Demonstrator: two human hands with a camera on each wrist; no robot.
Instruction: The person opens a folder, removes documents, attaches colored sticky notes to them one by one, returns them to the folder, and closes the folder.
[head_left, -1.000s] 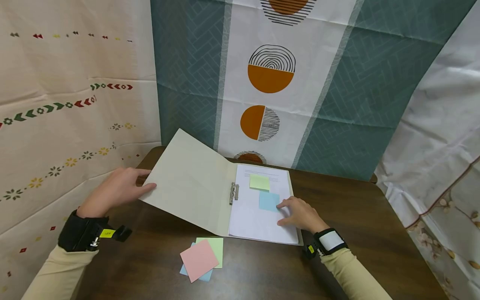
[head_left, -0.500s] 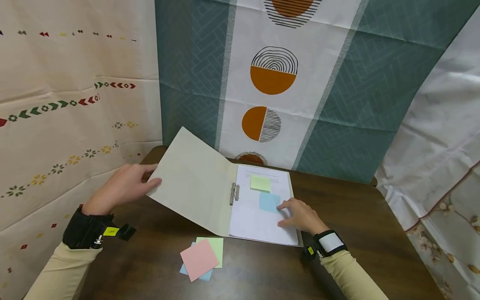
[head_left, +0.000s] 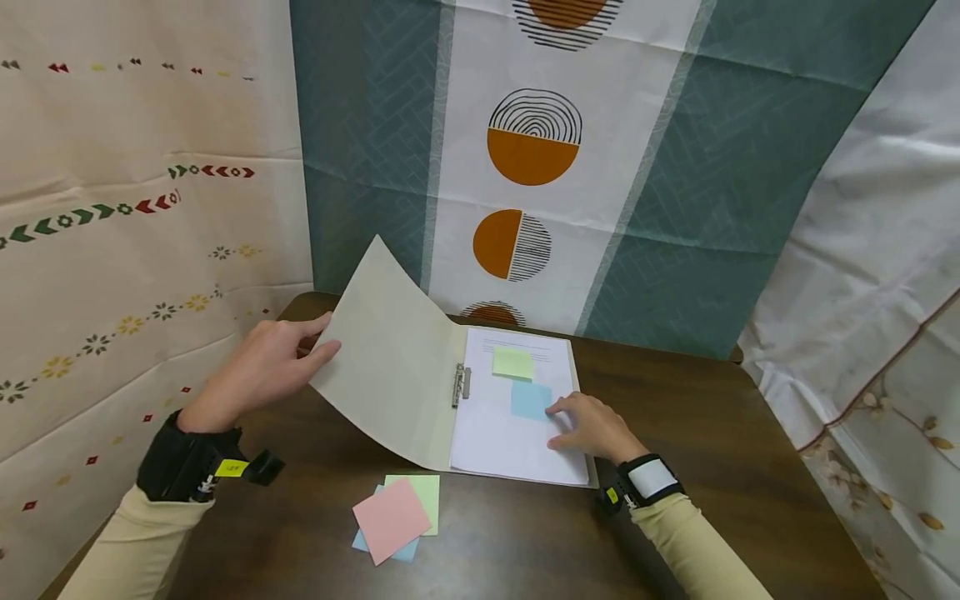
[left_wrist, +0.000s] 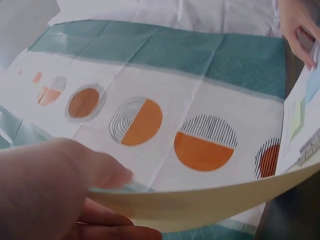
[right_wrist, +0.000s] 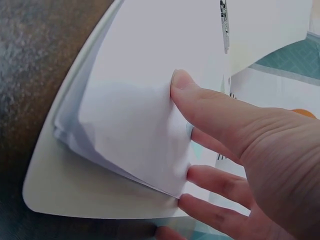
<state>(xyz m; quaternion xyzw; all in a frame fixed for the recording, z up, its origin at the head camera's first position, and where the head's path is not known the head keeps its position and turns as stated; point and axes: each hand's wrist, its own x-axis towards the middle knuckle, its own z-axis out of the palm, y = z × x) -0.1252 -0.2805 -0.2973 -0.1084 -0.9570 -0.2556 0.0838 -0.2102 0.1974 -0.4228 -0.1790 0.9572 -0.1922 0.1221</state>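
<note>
A pale grey file folder [head_left: 390, 375] stands open on the table, its left cover lifted and bowed. My left hand [head_left: 262, 362] grips that cover's outer edge between thumb and fingers; the left wrist view shows the cover [left_wrist: 200, 202] edge-on in the grip. White papers [head_left: 510, 433] lie on the right side beside a metal clip [head_left: 460, 383]. On the top sheet are a green sticky note [head_left: 513, 362] and a blue sticky note [head_left: 530, 400]. My right hand [head_left: 596, 429] rests on the sheet with loosely spread fingers, a fingertip at the blue note's right edge.
Loose pink [head_left: 392, 521], green and blue sticky notes overlap on the brown table [head_left: 675, 400] in front of the folder. A patterned cloth [head_left: 375, 125] hangs behind the table, with pale cloths at both sides.
My left hand has moved right and slightly up with the folder cover, which now stands higher and bends more. The right hand has stayed on the papers.
</note>
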